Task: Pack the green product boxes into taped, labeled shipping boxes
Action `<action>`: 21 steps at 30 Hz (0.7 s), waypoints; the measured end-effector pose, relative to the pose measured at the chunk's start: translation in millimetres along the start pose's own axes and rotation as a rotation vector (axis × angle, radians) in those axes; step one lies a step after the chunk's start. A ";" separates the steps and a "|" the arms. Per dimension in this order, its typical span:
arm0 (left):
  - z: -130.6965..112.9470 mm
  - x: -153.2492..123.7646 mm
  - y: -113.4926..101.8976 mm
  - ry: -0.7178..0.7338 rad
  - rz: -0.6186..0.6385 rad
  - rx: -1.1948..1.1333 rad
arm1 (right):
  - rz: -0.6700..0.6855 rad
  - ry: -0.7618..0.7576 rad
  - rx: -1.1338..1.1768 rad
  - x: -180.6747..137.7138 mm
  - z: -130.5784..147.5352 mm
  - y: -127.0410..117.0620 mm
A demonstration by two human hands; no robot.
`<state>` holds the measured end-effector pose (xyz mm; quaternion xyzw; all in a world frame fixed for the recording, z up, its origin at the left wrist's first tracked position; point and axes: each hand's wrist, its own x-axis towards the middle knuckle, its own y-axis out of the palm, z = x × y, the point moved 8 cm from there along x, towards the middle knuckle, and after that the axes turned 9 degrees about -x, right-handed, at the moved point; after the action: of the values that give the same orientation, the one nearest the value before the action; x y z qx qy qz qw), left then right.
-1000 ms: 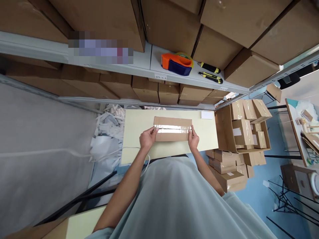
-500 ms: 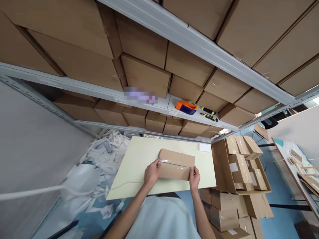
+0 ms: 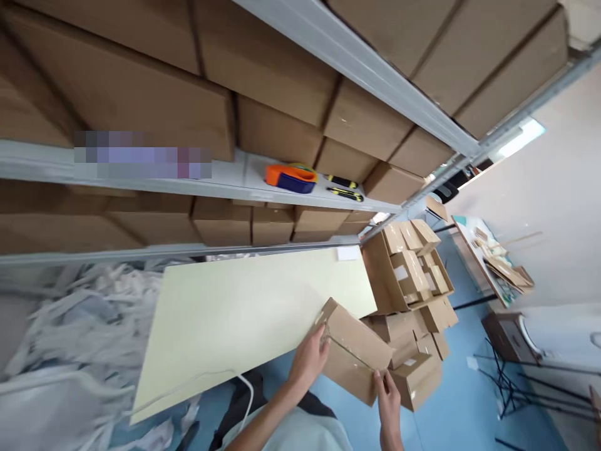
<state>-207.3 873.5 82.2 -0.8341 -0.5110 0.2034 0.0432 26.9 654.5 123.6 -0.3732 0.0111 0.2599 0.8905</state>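
Observation:
A closed cardboard box point(image 3: 352, 351) with clear tape along its middle seam is held tilted between my two hands, past the right front edge of the pale yellow table point(image 3: 244, 300). My left hand point(image 3: 307, 360) grips the box's left end, thumb on top near the seam. At the opposite end my right hand point(image 3: 387, 398) pinches the lower right corner. The undersides of both hands' grips are hidden by the box. A white label point(image 3: 347, 253) lies at the table's far right corner.
A large open carton point(image 3: 382, 275) full of taped boxes stands right of the table, with more boxes point(image 3: 417, 379) below it. An orange and blue tape dispenser point(image 3: 291, 178) and yellow-black cutters point(image 3: 345, 193) lie on the shelf. White scraps point(image 3: 94, 313) heap at left.
Both hands have lifted the box off the table and carried it right and toward me, turning it clockwise. The view has swung to the right.

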 end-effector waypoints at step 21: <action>-99.7 -132.9 430.8 0.457 0.583 0.289 | -0.596 0.421 0.298 -75.8 -328.7 -282.6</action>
<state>138.1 567.2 91.9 -0.9532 -0.1963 0.0861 0.2132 151.7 233.9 89.0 -0.2720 0.1223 -0.0968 0.9496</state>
